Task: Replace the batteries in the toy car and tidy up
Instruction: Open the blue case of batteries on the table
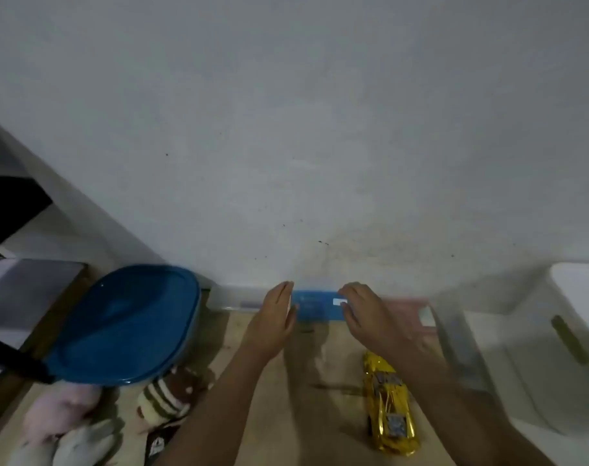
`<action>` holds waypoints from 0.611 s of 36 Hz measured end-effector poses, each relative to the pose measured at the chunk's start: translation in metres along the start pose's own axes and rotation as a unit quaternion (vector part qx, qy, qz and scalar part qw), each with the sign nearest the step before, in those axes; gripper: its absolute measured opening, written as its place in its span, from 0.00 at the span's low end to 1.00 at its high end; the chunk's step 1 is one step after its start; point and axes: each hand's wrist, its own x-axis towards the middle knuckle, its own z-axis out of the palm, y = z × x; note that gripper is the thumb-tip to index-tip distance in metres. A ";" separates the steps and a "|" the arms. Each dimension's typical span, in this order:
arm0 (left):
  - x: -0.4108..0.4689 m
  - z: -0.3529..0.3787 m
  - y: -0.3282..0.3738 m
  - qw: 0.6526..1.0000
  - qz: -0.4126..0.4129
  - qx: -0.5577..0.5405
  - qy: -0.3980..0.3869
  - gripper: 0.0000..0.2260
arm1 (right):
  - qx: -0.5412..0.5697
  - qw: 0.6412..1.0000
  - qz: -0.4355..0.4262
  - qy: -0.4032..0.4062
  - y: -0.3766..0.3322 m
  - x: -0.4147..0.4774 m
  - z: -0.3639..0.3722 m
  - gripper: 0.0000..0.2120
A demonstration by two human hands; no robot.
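A shiny yellow toy car (pixel 389 408) lies on the wooden surface at the lower right, under my right forearm. A flat blue box (pixel 316 306) with a small white label stands against the wall. My left hand (pixel 274 317) is at its left end and my right hand (pixel 370 317) at its right end, fingers extended and touching or nearly touching it. Motion blur hides whether either hand grips the box. No batteries are visible.
A blue-lidded container (pixel 128 322) sits at the left, with plush toys (pixel 111 418) in front of it. A pink box (pixel 409 311) and a clear plastic bin (pixel 461 338) stand right of the blue box. A white bin (pixel 555 338) fills the far right.
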 end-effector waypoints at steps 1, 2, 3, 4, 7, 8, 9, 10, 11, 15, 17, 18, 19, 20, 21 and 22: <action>0.002 0.006 -0.003 1.000 -0.003 -0.004 -0.020 0.22 | -0.014 1.000 0.007 -0.019 0.006 0.002 0.009 0.13; 0.005 0.012 -0.009 0.999 0.001 -0.007 -0.032 0.21 | -0.029 0.999 0.011 -0.040 0.009 0.004 0.013 0.15; 0.006 0.019 -0.014 0.999 -0.005 -0.005 -0.048 0.21 | -0.046 0.997 0.017 -0.060 0.014 0.004 0.019 0.17; 0.007 0.026 -0.018 0.998 -0.011 0.000 -0.060 0.22 | -0.064 0.994 0.026 -0.086 0.016 0.005 0.023 0.19; 0.016 0.041 -0.028 0.997 -0.017 0.004 -0.075 0.23 | -0.117 0.987 0.023 -0.106 0.029 0.009 0.036 0.24; 0.022 0.045 -0.032 0.997 -0.008 0.009 -0.077 0.24 | -0.134 0.984 0.017 -0.118 0.036 0.014 0.042 0.24; 0.026 0.049 -0.035 0.997 -0.005 0.011 -0.078 0.25 | -0.142 0.981 0.017 -0.129 0.042 0.018 0.047 0.25; 0.029 0.051 -0.037 0.997 0.001 0.014 -0.074 0.25 | -0.151 0.979 0.011 -0.133 0.046 0.020 0.051 0.26; 0.032 0.053 -0.039 0.997 0.007 0.018 -0.073 0.25 | -0.158 0.978 0.001 -0.135 0.052 0.023 0.056 0.27; 0.042 0.066 -0.045 0.997 0.034 0.033 -0.058 0.25 | -0.215 0.973 -0.037 -0.073 0.063 0.033 0.069 0.28; 0.043 0.071 -0.048 0.998 0.036 0.019 -0.038 0.24 | -0.226 0.971 -0.066 -0.047 0.067 0.036 0.073 0.27; 0.044 0.073 -0.048 0.999 0.032 0.012 -0.027 0.24 | -0.232 0.969 -0.080 -0.037 0.071 0.037 0.074 0.27; 0.045 0.073 -0.046 0.999 0.027 0.004 -0.016 0.24 | -0.239 0.966 -0.092 -0.028 0.074 0.037 0.075 0.26; 0.045 0.073 -0.045 1.000 0.021 -0.005 -0.006 0.23 | -0.246 0.963 -0.108 -0.014 0.078 0.037 0.077 0.24; 0.046 0.073 -0.043 1.000 0.015 -0.013 0.001 0.23 | -0.251 0.960 -0.122 -0.001 0.080 0.036 0.077 0.21; 0.047 0.073 -0.042 1.000 0.010 -0.022 0.009 0.23 | -0.254 0.958 -0.133 0.010 0.082 0.035 0.078 0.19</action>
